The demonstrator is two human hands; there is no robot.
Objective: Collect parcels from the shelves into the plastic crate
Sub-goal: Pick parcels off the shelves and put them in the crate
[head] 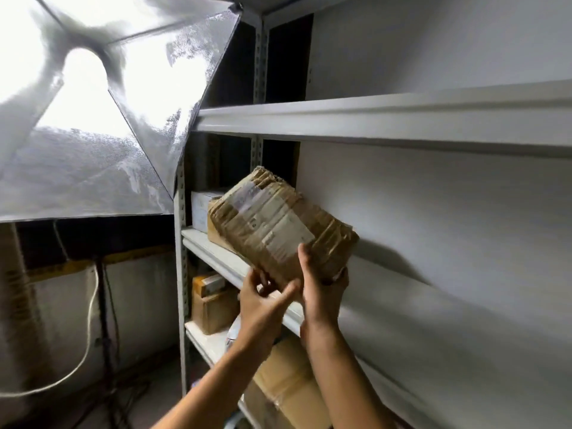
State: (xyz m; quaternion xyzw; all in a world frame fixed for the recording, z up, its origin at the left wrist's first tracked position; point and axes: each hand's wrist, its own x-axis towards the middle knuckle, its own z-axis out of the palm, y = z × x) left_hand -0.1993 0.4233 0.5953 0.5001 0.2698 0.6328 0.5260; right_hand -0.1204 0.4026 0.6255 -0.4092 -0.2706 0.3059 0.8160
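A brown taped cardboard parcel [275, 224] with a white label is lifted and tilted just above the front edge of the middle shelf [216, 252]. My right hand [322, 286] grips its lower right corner, thumb on the label face, fingers underneath. My left hand [263, 305] holds the lower left edge from below with curled fingers. Another flat brown parcel lies behind it on the same shelf. No plastic crate is in view.
A white box [201, 209] stands at the shelf's left end. Brown parcels [213, 305] and a large box [288, 379] sit on lower shelves. An upper shelf [371, 119] juts out above. A big softbox light [102, 113] on a stand with a cable fills the left.
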